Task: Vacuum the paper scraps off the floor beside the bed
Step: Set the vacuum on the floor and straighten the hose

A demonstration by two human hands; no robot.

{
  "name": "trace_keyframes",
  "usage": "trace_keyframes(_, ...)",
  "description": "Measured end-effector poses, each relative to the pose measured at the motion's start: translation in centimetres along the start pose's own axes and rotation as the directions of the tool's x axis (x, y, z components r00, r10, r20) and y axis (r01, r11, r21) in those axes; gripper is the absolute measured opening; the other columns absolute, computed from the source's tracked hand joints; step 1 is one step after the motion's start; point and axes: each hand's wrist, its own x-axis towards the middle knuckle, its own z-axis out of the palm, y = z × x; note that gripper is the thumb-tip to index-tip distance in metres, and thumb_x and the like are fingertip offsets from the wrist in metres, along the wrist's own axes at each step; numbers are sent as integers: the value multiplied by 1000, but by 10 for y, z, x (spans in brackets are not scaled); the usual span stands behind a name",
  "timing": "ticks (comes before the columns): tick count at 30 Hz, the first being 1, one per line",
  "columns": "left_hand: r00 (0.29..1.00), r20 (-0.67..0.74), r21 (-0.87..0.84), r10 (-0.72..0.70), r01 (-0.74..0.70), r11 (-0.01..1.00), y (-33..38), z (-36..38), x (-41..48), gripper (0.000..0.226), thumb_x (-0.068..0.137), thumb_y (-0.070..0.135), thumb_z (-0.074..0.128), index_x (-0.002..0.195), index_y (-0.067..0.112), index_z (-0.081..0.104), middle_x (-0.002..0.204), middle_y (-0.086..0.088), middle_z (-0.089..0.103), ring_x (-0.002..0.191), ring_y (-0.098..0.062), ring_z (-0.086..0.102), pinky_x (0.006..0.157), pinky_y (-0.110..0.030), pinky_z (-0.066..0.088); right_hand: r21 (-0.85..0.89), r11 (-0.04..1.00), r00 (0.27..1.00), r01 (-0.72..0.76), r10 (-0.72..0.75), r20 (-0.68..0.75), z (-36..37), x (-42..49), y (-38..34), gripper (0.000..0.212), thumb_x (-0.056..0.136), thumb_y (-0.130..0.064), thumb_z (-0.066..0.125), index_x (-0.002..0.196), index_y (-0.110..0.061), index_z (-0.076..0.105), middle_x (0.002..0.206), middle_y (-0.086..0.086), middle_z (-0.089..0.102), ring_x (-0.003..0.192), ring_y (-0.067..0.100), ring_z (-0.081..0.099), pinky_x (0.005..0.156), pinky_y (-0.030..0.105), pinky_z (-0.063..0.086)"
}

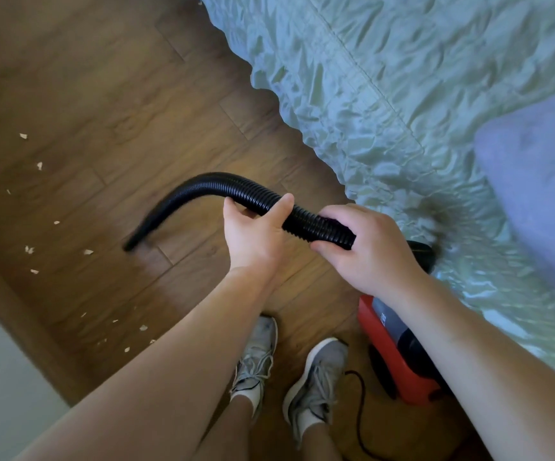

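Left grip [256, 234] and right grip [365, 251] both curled round black ribbed hose [209, 185], close together. Hose likely light and floppy; hold nearer nozzle [130, 245] for control. Nozzle blurred, low by floor [119, 104]. Paper scraps [88, 251] scattered left of nozzle, probably feather-light. Red vacuum [402, 367] beside bed [402, 94].

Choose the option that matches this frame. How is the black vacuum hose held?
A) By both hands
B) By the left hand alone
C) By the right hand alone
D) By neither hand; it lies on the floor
A: the left hand and the right hand are both curled round the black ribbed hose, with the left hand nearer its free end.
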Motion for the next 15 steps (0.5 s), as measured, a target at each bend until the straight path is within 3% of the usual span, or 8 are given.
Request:
trace_keyframes(2,999,-36,0,26,-26,1000,6,-5,8,51,69,32,80,112,14,60,99,-5,71,96,-20,73,96,-46,57,12,1000,1000,-5,5,22,0,-5,1,32,80,-32,77,109,-23,68,92,-14,64,84,7,59,77,30,50)
trace_keyframes(5,996,-49,14,74,-74,997,15,-14,18,41,73,31,77,108,16,61,105,-14,72,97,-28,73,94,-49,58,5,1000,998,-1,1,64,0,-13,2,35,80,-34,76,111,-25,65,96,-17,64,86,4,59,78,27,49)
trace_keyframes(8,990,-12,73,137,-136,988,19,-15,18,35,76,31,77,105,17,62,97,-10,70,96,-30,72,91,-49,60,5,1000,995,-23,22,94,-3,-16,3,36,79,-35,76,110,-26,63,97,-17,63,89,4,60,79,27,51)
trace_keyframes(12,990,0,58,142,-142,988,19,-19,15,39,76,31,78,107,16,59,104,-21,69,100,-35,70,92,-52,59,11,999,989,-40,38,140,-2,-1,-8,40,77,-37,75,114,-26,62,99,-16,64,89,5,60,80,33,53)
trace_keyframes(15,992,23,45,126,-127,991,14,-24,10,45,75,32,80,110,13,58,93,-11,66,94,-30,72,92,-53,59,42,999,989,12,-18,144,7,18,-30,38,77,-44,71,110,-28,65,94,-12,68,85,8,63,75,34,54)
